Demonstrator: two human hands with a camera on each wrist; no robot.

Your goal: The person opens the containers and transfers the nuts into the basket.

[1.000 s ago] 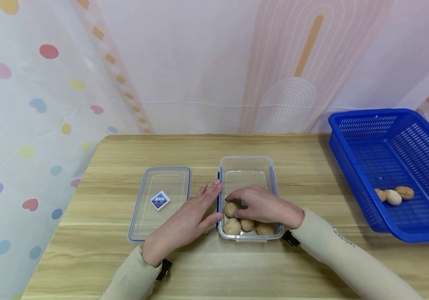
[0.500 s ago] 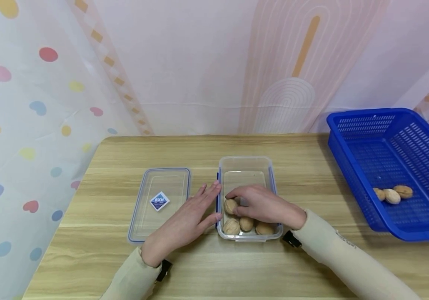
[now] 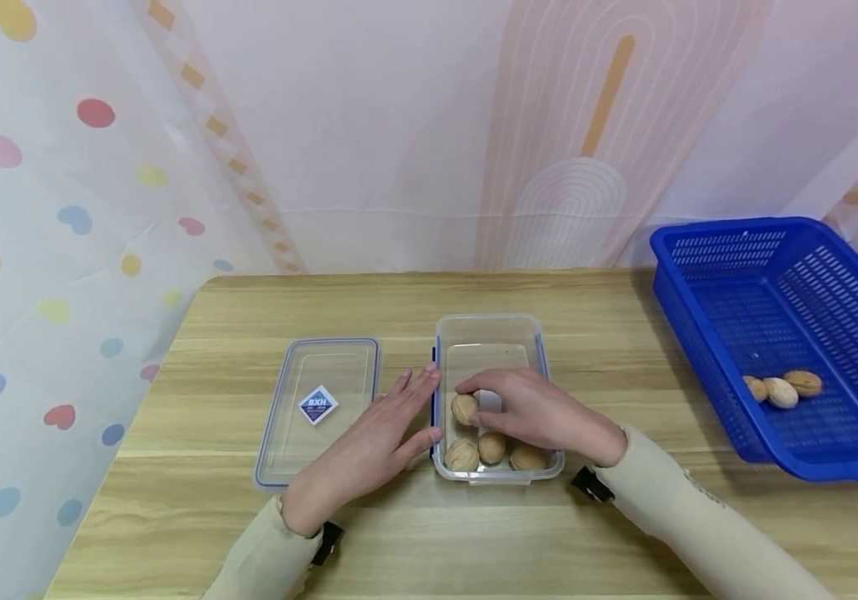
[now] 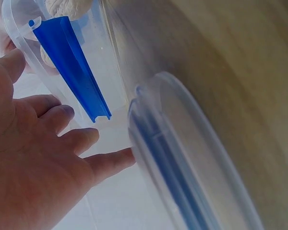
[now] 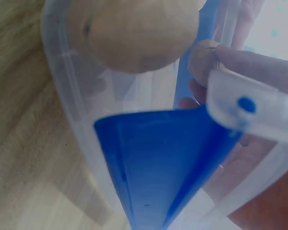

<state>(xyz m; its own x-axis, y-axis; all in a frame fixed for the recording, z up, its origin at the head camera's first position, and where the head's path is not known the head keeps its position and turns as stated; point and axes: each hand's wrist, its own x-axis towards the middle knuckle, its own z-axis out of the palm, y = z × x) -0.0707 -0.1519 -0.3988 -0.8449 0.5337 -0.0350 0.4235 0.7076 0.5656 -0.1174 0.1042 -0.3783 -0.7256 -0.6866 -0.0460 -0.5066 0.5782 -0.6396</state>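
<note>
In the head view a clear plastic container [image 3: 484,331] with blue side clips stands on the table. My right hand [image 3: 530,408] reaches into it and pinches a walnut [image 3: 464,408] between thumb and fingers, near the left wall. Three other walnuts lie along the near end, one of them a pale walnut [image 3: 462,456] in the corner. My left hand [image 3: 369,442] has its fingers stretched out, the tips at the container's left side. In the left wrist view a blue clip [image 4: 72,67] hangs beside those fingers. The right wrist view shows the held walnut [image 5: 202,62] through the plastic.
A clear lid [image 3: 339,358] with a blue seal and a square label lies left of the container, partly under my left forearm. At the right, a blue slatted basket [image 3: 714,350] holds three nuts, the middle one paler. A patterned cloth [image 3: 369,133] hangs behind the table.
My right hand and the pinched walnut have shifted slightly up and right within the container. The left hand stays at the container's side. The whole head view has drifted a little.
</note>
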